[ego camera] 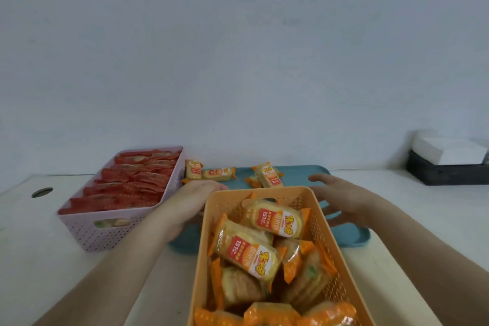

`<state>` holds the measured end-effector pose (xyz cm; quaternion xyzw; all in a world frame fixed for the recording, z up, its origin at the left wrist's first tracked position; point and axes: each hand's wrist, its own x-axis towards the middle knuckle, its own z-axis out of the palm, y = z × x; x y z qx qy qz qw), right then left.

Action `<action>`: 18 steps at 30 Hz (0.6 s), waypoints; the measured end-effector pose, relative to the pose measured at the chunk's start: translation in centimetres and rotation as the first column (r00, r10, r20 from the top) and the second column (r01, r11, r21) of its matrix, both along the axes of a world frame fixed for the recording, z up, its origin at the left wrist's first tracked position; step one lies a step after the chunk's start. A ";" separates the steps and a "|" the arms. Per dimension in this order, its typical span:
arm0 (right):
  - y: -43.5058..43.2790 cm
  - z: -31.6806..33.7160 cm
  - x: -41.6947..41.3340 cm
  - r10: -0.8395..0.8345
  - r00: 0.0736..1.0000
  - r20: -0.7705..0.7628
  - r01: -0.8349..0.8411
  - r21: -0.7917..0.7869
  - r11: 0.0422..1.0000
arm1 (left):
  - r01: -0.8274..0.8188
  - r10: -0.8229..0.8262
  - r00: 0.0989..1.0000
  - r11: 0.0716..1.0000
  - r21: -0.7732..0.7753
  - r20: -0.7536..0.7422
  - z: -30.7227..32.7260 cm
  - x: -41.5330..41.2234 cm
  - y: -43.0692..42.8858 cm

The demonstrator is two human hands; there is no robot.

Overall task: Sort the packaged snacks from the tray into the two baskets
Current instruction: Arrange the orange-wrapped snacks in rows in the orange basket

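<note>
An orange basket [203, 246] sits close in front of me, partly over the blue tray [352, 235], and holds several orange snack packs [275, 219]. To the left, a pink basket [105, 233] is filled with red snack packs [127, 185]. Three orange packs remain at the tray's far edge: two on the left [193, 170] [219, 173] and one in the middle [268, 176]. My left hand [190, 198] lies against the orange basket's far left corner, its fingers hidden behind the rim. My right hand [341, 201] hovers by the far right corner with fingers spread and nothing in it.
The white table runs up to a plain wall just behind the tray. A black box with white blocks on top [447, 167] stands at the far right. A round hole [41, 192] is set in the tabletop at the far left.
</note>
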<state>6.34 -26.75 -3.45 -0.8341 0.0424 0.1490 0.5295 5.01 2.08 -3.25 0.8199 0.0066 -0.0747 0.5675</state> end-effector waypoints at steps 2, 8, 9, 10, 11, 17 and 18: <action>0.2 -0.9 1.7 0.074 0.996 -0.054 -0.076 -0.036 0.996 | 0.048 -0.057 0.994 0.995 -0.089 -0.097 -0.5 1.4 0.0; 2.0 -1.9 7.6 0.398 0.917 0.036 -0.313 -0.553 0.772 | 0.264 -0.286 0.958 0.891 0.368 0.005 -2.2 7.8 -0.9; 2.5 -2.3 8.5 0.424 0.903 0.060 -0.297 -0.626 0.721 | 0.266 -0.322 0.947 0.783 0.562 0.000 -2.7 8.7 -1.2; 3.2 -2.6 9.3 0.424 0.903 0.073 -0.277 -0.655 0.703 | 0.233 -0.328 0.945 0.662 0.712 -0.004 -3.0 9.2 -1.4; 3.8 -2.9 9.7 0.423 0.902 0.085 -0.265 -0.665 0.699 | 0.202 -0.328 0.945 0.570 0.796 -0.005 -3.1 9.4 -1.5; 6.3 -3.3 12.4 0.571 0.798 0.191 -0.307 -0.688 0.658 | 0.357 -0.509 0.854 0.421 0.834 -0.109 -3.2 10.6 -1.9; 6.7 -3.5 12.7 0.582 0.790 0.194 -0.322 -0.677 0.662 | 0.371 -0.520 0.843 0.380 0.848 -0.136 -3.4 11.0 -2.1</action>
